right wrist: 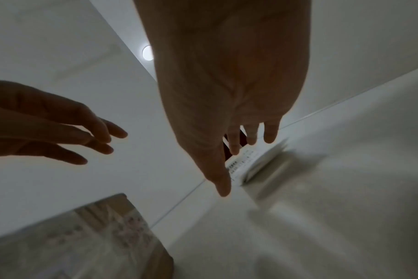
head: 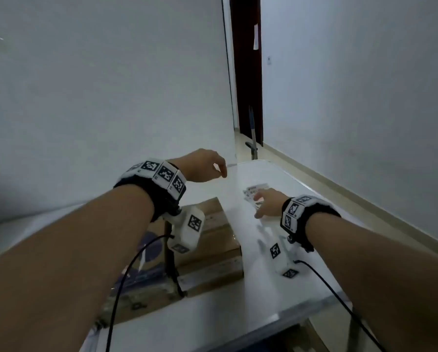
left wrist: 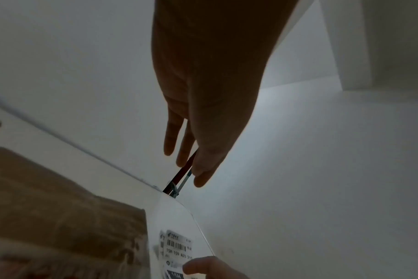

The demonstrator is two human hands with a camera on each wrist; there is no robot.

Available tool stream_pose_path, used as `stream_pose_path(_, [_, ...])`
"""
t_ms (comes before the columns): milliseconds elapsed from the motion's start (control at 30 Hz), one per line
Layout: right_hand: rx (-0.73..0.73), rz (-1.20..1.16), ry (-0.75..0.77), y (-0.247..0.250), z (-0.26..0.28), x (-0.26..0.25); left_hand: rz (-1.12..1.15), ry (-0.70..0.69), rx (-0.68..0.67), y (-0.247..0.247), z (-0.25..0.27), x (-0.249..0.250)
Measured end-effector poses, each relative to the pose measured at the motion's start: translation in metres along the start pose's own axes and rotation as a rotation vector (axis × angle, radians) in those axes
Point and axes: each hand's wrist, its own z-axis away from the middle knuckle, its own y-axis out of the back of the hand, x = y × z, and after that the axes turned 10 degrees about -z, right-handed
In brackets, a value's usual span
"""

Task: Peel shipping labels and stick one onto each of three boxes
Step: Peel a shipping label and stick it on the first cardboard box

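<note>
- The big white table (head: pixel 238 301) holds everything. It sits in a room with pale walls (head: pixel 98 85).
- A dark door (head: pixel 247 72) stands far back, between the walls. A small paper is stuck on it.
- Brown cardboard boxes (head: pixel 212 250) lie on the left part of the table, under the left arm. The pictures are blurry, so how many boxes there are cannot be told. One box has blue print on it.
- The left hand (head: pixel 202 165) is up in the air above the far end of the boxes. Its fingers are loose and a bit apart. It holds nothing and touches nothing.
- The right hand (head: pixel 268 203) is low over the table, to the right of the boxes. Its fingers are straight and spread out. They are on or just over the labels; whether they press down cannot be told.
- The shipping labels (head: pixel 254 190) are a small white pile on the table, near the far right side and apart from the boxes. The top label has a black bar code and numbers.
- Each wrist has a black band with white squares (head: pixel 162 174) that show black patterns.
- A small white camera (head: pixel 190 229) hangs under the left wrist, and a thin black wire (head: pixel 126 280) runs from it.
</note>
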Motion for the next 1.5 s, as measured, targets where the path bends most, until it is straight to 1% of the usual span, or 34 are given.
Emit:
stream_pose_path(33, [-0.006,-0.012,-0.003,-0.004,-0.002,0.004,0.006,0.031,-0.03,-0.003,0.0,0.0])
stream_pose_path(133, [0.04,-0.015,-0.038,-0.011,-0.01,0.01,0.061,0.091,-0.072,-0.009,0.004,-0.001])
stream_pose_path(233, [0.086,0.025,-0.067,-0.015,-0.019,0.018,0.087,0.096,-0.114,-0.015,0.005,0.001])
stream_pose_path(367, [0.111,0.035,-0.115,-0.011,-0.023,0.025,0.191,0.114,-0.116,-0.013,0.001,0.004])
stream_pose_path(433, [0.093,0.068,-0.132,-0.012,-0.023,0.027,0.231,0.11,-0.109,-0.012,-0.003,0.008])
stream_pose_path(567, [0.046,0.125,-0.141,-0.011,-0.023,0.027,0.259,0.085,-0.101,-0.012,-0.01,0.017])
stream_pose_path(633, [0.075,0.115,-0.149,-0.01,-0.023,0.025,0.262,0.077,-0.104,-0.012,-0.012,0.019])
stream_pose_path(733, [0.118,0.055,-0.167,-0.007,-0.022,0.022,0.264,0.072,-0.103,-0.012,-0.011,0.019])
stream_pose_path(900, [0.261,-0.111,-0.165,-0.002,-0.022,0.026,0.32,0.089,-0.116,-0.011,-0.004,0.016])
stream_pose_path(1000, [0.287,-0.16,-0.177,-0.003,-0.017,0.03,0.369,0.084,-0.114,-0.009,-0.001,0.017])
stream_pose_path(1200, [0.366,-0.255,-0.092,-0.001,-0.003,0.026,0.422,0.059,-0.083,-0.008,0.002,0.019])
stream_pose_path(1366, [0.36,-0.289,-0.038,-0.009,0.007,0.021,0.479,0.064,-0.075,-0.013,0.01,0.017])
stream_pose_path(1500, [0.365,-0.461,-0.058,-0.011,0.015,0.02,0.542,0.075,-0.063,-0.018,0.016,0.016])
